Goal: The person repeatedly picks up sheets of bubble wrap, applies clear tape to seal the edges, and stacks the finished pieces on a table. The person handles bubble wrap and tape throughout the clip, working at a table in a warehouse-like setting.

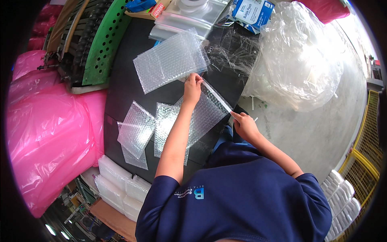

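A clear bubble-wrap pouch (207,107) lies slantwise on the black table, with a white strip (217,96) along its upper right edge. At the strip's upper end my left hand (193,88) is closed, thumb and fingers pinched on the pouch's corner. My right hand (245,126) grips the strip's lower end, at the table's right edge. A small white sliver shows beside its fingers; what it belongs to I cannot make out. Beyond my left hand lies a stack of bubble pouches (165,62). More loose pouches (137,127) overlap left of my left forearm.
Pink plastic-wrapped bundles (56,141) and a green perforated panel (102,44) flank the left side. A large clear plastic bag (298,60) bulges at the right. Clear film, a white roll (192,5) and a blue-and-white packet (252,14) sit at the far end. Pouch stacks (117,189) stand lower left.
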Tool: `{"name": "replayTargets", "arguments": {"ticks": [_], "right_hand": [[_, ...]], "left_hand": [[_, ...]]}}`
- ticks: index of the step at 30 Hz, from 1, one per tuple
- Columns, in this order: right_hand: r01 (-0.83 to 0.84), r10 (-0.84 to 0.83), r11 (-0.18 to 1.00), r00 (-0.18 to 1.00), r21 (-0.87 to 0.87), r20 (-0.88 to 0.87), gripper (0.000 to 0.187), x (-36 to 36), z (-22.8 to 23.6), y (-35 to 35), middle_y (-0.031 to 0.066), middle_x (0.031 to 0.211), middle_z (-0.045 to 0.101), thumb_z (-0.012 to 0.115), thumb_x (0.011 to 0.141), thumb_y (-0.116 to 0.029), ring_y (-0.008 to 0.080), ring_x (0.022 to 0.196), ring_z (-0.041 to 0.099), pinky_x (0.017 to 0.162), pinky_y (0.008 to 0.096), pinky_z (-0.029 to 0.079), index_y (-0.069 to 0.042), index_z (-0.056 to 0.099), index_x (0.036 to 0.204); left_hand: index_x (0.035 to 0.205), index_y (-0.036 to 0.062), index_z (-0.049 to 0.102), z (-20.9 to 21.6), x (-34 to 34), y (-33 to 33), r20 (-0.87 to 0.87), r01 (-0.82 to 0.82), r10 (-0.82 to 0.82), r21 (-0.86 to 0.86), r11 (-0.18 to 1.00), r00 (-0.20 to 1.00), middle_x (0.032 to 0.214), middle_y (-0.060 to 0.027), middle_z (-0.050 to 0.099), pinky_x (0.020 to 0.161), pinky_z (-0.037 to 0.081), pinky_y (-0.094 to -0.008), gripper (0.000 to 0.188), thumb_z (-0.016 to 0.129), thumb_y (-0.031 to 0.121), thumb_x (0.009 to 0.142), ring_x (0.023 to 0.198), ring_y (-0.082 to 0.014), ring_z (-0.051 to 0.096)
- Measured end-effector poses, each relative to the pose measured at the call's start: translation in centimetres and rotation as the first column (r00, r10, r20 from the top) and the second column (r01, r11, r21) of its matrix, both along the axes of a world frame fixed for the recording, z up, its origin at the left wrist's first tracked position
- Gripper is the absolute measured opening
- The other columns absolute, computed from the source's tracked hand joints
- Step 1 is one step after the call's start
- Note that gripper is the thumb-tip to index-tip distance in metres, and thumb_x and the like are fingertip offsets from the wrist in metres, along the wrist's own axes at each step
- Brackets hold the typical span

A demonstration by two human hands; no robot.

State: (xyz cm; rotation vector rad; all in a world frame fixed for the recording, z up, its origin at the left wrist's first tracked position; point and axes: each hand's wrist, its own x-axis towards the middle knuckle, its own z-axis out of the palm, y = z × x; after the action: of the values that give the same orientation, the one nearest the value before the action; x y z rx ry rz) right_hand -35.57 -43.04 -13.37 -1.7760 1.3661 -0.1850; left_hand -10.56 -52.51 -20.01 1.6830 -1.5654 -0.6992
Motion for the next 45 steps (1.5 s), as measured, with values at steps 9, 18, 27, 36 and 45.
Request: {"name": "replayTargets", "arguments": {"ticks": [9,18,27,36,45], "right_hand": [[0.001,0.000,1.000,0.998,0.013,-0.069,0.033,0.6,-0.3,-0.6,0.0199,0.085,0.059,0.053,0.086,-0.013,0.0384,0.074,0.061,0.068,0.0464,0.051,-0.007,0.061,0.117],[-0.020,0.025,0.999,0.994,0.047,-0.103,0.035,0.8,-0.4,-1.1,0.0201,0.087,0.059,0.054,0.086,-0.015,0.0377,0.077,0.062,0.070,0.0460,0.051,-0.006,0.061,0.119],[-0.014,0.018,1.000,0.986,0.026,-0.166,0.036,1.0,-2.4,-0.8,0.0199,0.087,0.060,0.055,0.084,-0.015,0.0377,0.076,0.062,0.069,0.0457,0.051,-0.008,0.061,0.119],[-0.194,0.185,0.978,0.977,-0.079,-0.106,0.018,2.9,1.1,-7.9,0.0120,0.083,0.064,0.063,0.078,-0.018,0.0335,0.077,0.064,0.068,0.0429,0.051,-0.016,0.073,0.093],[-0.476,0.480,0.618,0.859,-0.625,-0.179,0.012,7.7,-3.7,-11.9,0.0034,0.091,0.058,0.063,0.076,-0.019,0.0229,0.101,0.051,0.099,0.0427,0.036,-0.011,0.069,0.083]], "left_hand": [[0.092,0.0024,0.048,-1.0,0.1,-0.4,0.045,-0.022,0.022,0.000,1.000,0.999,0.080,-0.0135,0.061,0.066,0.048,-0.0403,0.017,0.062,0.000,0.083,0.075,-0.0310,0.062],[0.092,0.0018,0.048,-1.1,-0.1,-0.6,0.072,-0.024,0.022,0.024,0.999,0.997,0.082,-0.0136,0.060,0.067,0.048,-0.0403,0.016,0.061,-0.001,0.084,0.075,-0.0310,0.062],[0.088,0.0047,0.050,2.1,-3.0,-0.1,0.474,-0.027,0.154,-0.264,0.964,0.867,0.094,-0.0131,0.055,0.074,0.046,-0.0427,0.015,0.063,0.004,0.081,0.087,-0.0344,0.056],[0.079,0.0071,0.055,0.1,-2.9,7.0,0.178,-0.121,0.119,-0.001,0.993,0.977,0.084,-0.0084,0.053,0.073,0.042,-0.0430,0.034,0.075,0.034,0.071,0.086,-0.0307,0.052],[0.080,0.0006,0.061,-0.4,-1.7,5.5,-0.099,-0.135,0.147,0.117,0.984,0.984,0.075,-0.0078,0.058,0.056,0.048,-0.0286,0.014,0.073,0.001,0.073,0.059,-0.0175,0.057]]}}
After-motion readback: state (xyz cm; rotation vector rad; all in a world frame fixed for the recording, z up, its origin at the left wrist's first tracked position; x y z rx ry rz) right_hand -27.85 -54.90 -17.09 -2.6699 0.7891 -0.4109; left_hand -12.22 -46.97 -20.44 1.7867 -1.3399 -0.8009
